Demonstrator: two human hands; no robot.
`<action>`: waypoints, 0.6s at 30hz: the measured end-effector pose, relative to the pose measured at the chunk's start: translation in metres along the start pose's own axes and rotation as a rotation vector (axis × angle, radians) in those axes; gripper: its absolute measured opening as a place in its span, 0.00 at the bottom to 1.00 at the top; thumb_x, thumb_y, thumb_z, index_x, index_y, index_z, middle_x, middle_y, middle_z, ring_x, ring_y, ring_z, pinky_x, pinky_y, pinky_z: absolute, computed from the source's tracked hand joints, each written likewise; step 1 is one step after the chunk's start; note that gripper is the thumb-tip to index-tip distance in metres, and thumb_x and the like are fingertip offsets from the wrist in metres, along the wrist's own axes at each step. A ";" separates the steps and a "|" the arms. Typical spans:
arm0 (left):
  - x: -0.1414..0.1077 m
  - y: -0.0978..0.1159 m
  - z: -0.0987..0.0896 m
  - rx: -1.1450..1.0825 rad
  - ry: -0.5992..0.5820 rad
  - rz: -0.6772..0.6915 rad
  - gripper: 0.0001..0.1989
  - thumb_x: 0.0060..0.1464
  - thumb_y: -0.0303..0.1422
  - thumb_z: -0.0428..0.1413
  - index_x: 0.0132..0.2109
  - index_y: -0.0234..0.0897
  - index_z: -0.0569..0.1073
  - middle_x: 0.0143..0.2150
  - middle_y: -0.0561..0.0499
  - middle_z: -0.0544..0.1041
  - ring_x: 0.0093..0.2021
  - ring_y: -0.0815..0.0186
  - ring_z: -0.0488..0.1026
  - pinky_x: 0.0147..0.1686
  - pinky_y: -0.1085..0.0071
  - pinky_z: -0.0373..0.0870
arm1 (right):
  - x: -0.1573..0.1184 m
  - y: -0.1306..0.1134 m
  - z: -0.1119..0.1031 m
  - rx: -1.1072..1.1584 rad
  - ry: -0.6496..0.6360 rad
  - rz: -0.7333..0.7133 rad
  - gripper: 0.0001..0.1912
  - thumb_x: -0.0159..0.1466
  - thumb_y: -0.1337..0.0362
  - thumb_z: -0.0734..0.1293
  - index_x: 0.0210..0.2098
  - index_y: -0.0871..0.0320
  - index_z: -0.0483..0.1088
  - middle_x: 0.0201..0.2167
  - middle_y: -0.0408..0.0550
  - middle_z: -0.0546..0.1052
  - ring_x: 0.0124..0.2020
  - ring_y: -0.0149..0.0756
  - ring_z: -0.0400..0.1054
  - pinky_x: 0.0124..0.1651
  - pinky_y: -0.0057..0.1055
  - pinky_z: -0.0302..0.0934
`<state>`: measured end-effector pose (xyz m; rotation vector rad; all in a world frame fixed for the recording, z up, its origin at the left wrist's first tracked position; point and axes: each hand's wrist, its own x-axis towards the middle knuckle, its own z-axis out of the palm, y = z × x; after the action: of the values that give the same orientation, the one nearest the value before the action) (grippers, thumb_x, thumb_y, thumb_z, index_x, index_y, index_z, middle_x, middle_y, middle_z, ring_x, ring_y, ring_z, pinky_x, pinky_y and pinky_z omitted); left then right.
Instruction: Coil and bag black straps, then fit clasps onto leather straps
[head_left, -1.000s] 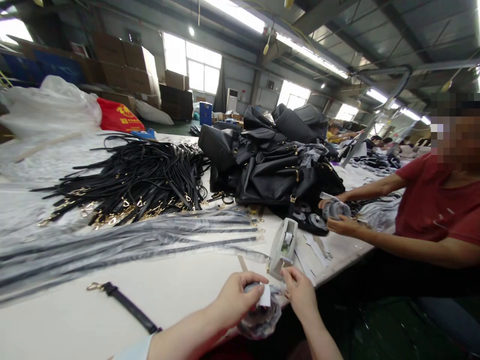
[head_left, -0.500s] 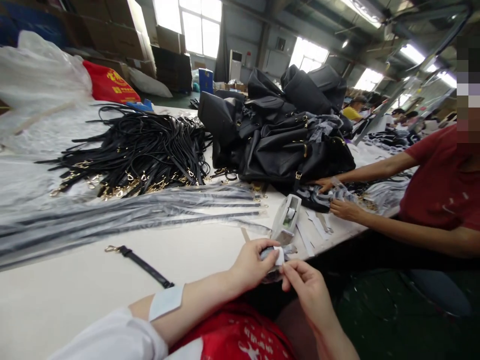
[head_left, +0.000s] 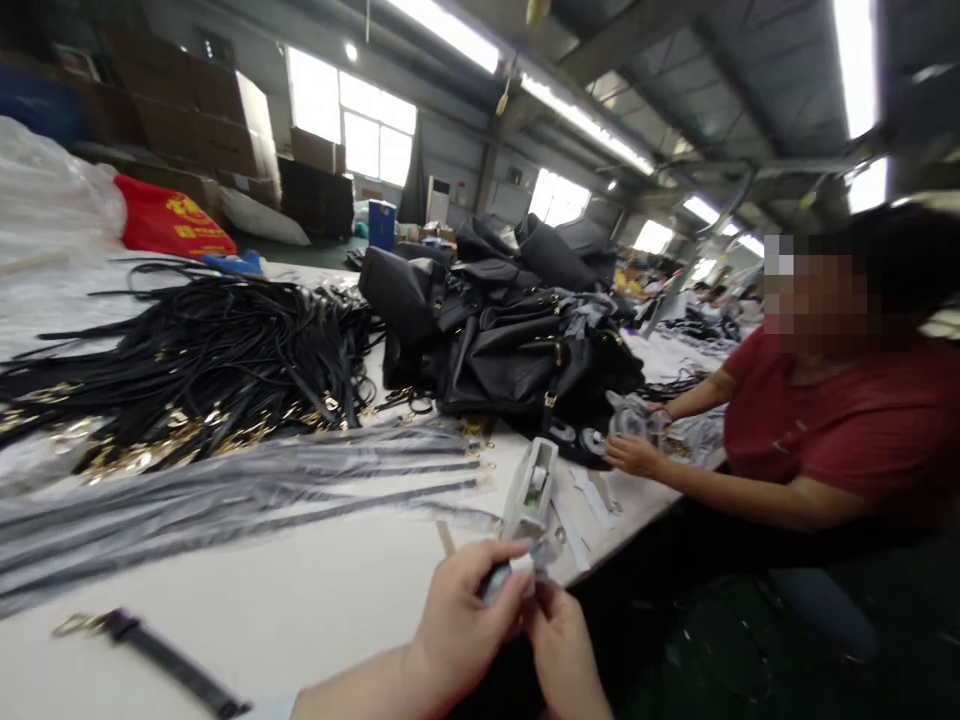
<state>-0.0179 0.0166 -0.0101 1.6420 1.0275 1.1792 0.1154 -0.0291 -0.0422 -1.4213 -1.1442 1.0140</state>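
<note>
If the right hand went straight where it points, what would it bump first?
Probably the bundle in the left hand; the right hand looks almost against it, though depth is unclear.

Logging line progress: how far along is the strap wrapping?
Looks sleeved already: the straps lying flat in plastic. In hand: left hand grips a plastic-wrapped bundle, right hand at its edge. Seemingly remaining: the heap of bare black straps, plus a short strap apart. Far from finished, I'd judge.
</note>
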 end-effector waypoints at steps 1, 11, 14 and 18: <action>0.002 0.002 0.000 0.000 0.007 0.046 0.12 0.56 0.39 0.57 0.43 0.41 0.81 0.37 0.47 0.83 0.37 0.61 0.80 0.41 0.69 0.76 | 0.001 -0.001 -0.002 -0.007 0.023 -0.029 0.30 0.60 0.36 0.65 0.27 0.58 0.75 0.20 0.47 0.75 0.22 0.36 0.67 0.26 0.30 0.61; 0.022 0.004 0.005 0.032 0.013 0.055 0.13 0.55 0.39 0.56 0.42 0.40 0.81 0.40 0.48 0.84 0.41 0.59 0.80 0.44 0.67 0.76 | -0.028 -0.043 -0.047 0.089 0.278 -0.174 0.15 0.64 0.50 0.69 0.33 0.57 0.77 0.20 0.44 0.74 0.24 0.34 0.67 0.31 0.30 0.63; 0.013 0.010 0.009 -0.005 -0.054 0.000 0.13 0.56 0.38 0.56 0.43 0.38 0.81 0.41 0.48 0.83 0.43 0.60 0.79 0.47 0.68 0.73 | -0.030 -0.051 -0.046 0.214 0.267 -0.172 0.11 0.63 0.54 0.71 0.35 0.55 0.77 0.22 0.43 0.74 0.25 0.32 0.67 0.32 0.28 0.63; 0.009 0.014 0.010 -0.070 -0.073 -0.042 0.13 0.56 0.36 0.56 0.44 0.35 0.80 0.41 0.48 0.83 0.42 0.63 0.78 0.47 0.71 0.72 | -0.030 -0.051 -0.035 0.367 0.169 -0.080 0.09 0.62 0.56 0.72 0.35 0.55 0.77 0.23 0.42 0.75 0.21 0.27 0.63 0.25 0.23 0.58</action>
<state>-0.0039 0.0191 0.0037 1.5892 0.9601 1.1076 0.1363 -0.0628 0.0137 -1.1347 -0.8350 0.9695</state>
